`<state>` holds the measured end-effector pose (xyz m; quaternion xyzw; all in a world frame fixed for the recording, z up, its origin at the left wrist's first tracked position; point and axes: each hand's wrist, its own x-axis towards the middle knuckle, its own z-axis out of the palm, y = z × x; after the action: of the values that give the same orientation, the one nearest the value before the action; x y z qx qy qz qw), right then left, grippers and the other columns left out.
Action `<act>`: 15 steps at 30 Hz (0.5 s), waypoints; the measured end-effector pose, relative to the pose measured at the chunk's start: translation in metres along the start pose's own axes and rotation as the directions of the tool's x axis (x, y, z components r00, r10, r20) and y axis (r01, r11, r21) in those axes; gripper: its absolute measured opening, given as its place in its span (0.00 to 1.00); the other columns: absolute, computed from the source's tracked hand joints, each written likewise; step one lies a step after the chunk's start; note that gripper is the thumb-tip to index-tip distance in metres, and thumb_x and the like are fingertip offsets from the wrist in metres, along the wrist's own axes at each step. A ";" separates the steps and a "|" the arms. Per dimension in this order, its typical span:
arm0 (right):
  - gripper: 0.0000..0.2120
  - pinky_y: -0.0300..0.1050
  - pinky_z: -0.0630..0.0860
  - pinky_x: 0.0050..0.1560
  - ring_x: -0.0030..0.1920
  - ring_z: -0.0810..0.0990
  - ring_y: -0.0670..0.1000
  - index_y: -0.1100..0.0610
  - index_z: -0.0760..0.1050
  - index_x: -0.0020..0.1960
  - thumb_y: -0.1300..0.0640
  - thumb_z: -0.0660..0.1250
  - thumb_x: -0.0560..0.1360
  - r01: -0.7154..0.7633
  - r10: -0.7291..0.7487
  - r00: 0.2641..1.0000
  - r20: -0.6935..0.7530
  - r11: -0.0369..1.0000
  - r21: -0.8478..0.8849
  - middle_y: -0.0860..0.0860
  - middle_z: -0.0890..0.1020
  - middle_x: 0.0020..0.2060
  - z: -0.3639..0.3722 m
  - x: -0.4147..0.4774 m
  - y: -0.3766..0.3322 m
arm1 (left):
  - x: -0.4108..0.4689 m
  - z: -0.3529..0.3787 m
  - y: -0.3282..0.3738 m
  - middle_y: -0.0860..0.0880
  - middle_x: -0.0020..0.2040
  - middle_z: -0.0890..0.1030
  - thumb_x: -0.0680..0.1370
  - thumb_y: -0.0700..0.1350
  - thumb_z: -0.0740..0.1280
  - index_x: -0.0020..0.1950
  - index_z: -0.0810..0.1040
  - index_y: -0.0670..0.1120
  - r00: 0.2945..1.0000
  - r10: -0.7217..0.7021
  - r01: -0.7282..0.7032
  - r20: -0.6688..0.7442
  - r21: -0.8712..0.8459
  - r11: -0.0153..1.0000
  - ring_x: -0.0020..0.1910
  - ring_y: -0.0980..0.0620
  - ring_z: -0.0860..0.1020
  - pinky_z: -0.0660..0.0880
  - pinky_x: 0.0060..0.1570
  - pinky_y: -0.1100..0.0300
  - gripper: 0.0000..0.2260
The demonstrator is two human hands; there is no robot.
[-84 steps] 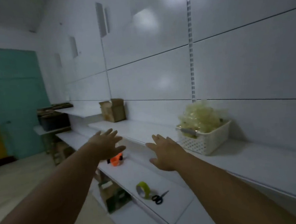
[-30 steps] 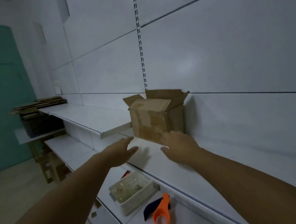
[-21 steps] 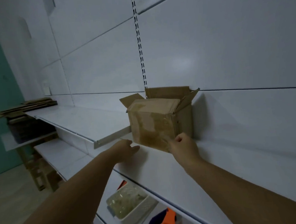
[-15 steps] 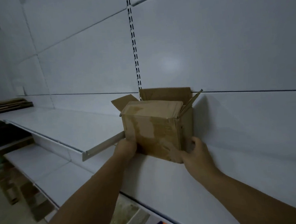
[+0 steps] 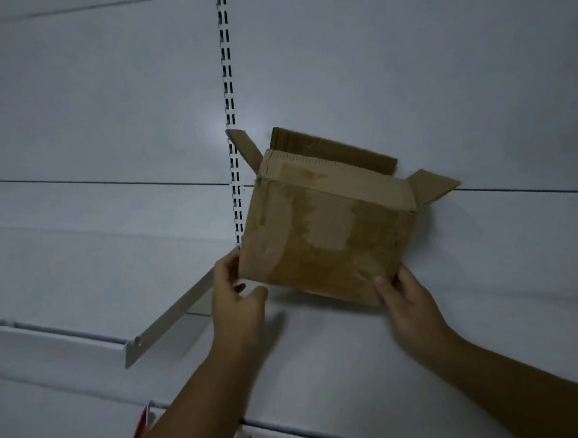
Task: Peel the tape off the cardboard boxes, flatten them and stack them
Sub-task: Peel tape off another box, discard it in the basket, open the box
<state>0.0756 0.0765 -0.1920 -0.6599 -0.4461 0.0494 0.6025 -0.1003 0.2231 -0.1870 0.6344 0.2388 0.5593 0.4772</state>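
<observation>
Now left hand [image 5: 236,308] grip holds cardboard box [image 5: 323,240] lower-left edge; right hand [image 5: 410,301] grip holds lower-right corner; shelf [image 5: 324,356] underneath.

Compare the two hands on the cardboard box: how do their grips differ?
The left hand is at the lower left corner of the cardboard box. The right hand is at the lower right corner, which sits lower because the box is tilted. The left hand's fingers run up the left edge, with the thumb spread below the box. The right hand's thumb presses the front face, and its fingers are hidden behind. Both hold the box near its bottom.
</observation>
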 end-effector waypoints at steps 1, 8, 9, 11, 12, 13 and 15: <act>0.17 0.27 0.71 0.48 0.53 0.76 0.33 0.48 0.69 0.65 0.48 0.58 0.77 0.007 -0.007 1.000 0.000 1.000 -0.025 0.37 0.78 0.54 -0.001 -0.002 -0.003 | -0.001 -0.001 0.002 0.54 0.57 0.76 0.68 0.36 0.65 0.61 0.70 0.55 0.999 0.035 -0.035 -0.012 0.001 0.999 0.56 0.54 0.75 0.73 0.52 0.57 0.24; 0.15 0.43 0.81 0.46 0.41 0.83 0.44 0.55 0.79 0.54 0.47 0.61 0.75 -0.083 0.081 0.993 -0.089 0.996 -0.014 0.45 0.84 0.41 -0.023 -0.023 -0.055 | -0.004 0.002 0.034 0.62 0.60 0.71 0.74 0.49 0.67 0.64 0.67 0.58 0.962 0.268 -0.268 -0.043 0.007 0.963 0.57 0.73 0.67 0.63 0.53 0.77 0.20; 0.16 0.45 0.82 0.43 0.38 0.84 0.46 0.56 0.80 0.49 0.45 0.62 0.75 -0.102 0.100 0.992 -0.072 0.995 -0.023 0.47 0.85 0.37 -0.029 -0.025 -0.069 | 0.000 0.001 0.045 0.59 0.62 0.71 0.75 0.49 0.67 0.66 0.67 0.55 0.948 0.315 -0.314 -0.042 0.035 0.949 0.57 0.74 0.66 0.62 0.52 0.81 0.21; 0.21 0.45 0.82 0.37 0.34 0.84 0.51 0.59 0.81 0.42 0.42 0.60 0.73 -0.162 0.162 0.987 0.004 0.986 -0.026 0.52 0.85 0.33 -0.043 -0.027 -0.098 | 0.009 0.000 0.079 0.53 0.63 0.70 0.75 0.50 0.66 0.70 0.65 0.49 0.911 0.411 -0.408 -0.029 0.075 0.910 0.59 0.69 0.68 0.63 0.55 0.78 0.24; 0.25 0.44 0.81 0.34 0.33 0.84 0.53 0.61 0.81 0.40 0.40 0.59 0.73 -0.195 0.196 0.979 0.051 0.980 -0.026 0.55 0.85 0.31 -0.049 -0.028 -0.111 | 0.017 0.000 0.099 0.53 0.63 0.70 0.74 0.51 0.65 0.70 0.65 0.48 0.888 0.459 -0.455 -0.013 0.111 0.883 0.60 0.63 0.69 0.66 0.59 0.72 0.26; 0.29 0.42 0.80 0.30 0.32 0.84 0.55 0.63 0.81 0.40 0.38 0.57 0.72 -0.224 0.225 0.969 0.097 0.974 -0.028 0.58 0.84 0.31 -0.055 -0.029 -0.124 | 0.025 0.001 0.119 0.52 0.62 0.71 0.73 0.52 0.64 0.70 0.66 0.48 0.868 0.496 -0.491 0.018 0.178 0.853 0.60 0.58 0.70 0.67 0.61 0.64 0.26; 0.36 0.40 0.78 0.28 0.30 0.83 0.57 0.64 0.81 0.38 0.33 0.53 0.68 -0.248 0.246 0.951 0.189 0.969 -0.014 0.62 0.84 0.31 -0.065 -0.031 -0.144 | 0.044 0.008 0.158 0.50 0.58 0.75 0.72 0.54 0.61 0.65 0.73 0.52 0.863 0.488 -0.499 0.130 0.373 0.782 0.58 0.51 0.72 0.69 0.61 0.52 0.21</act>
<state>0.0205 -0.0102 -0.0682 -0.6998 -0.4151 0.1891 0.5498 -0.1176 0.1891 -0.0268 0.7646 0.1658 0.5963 0.1799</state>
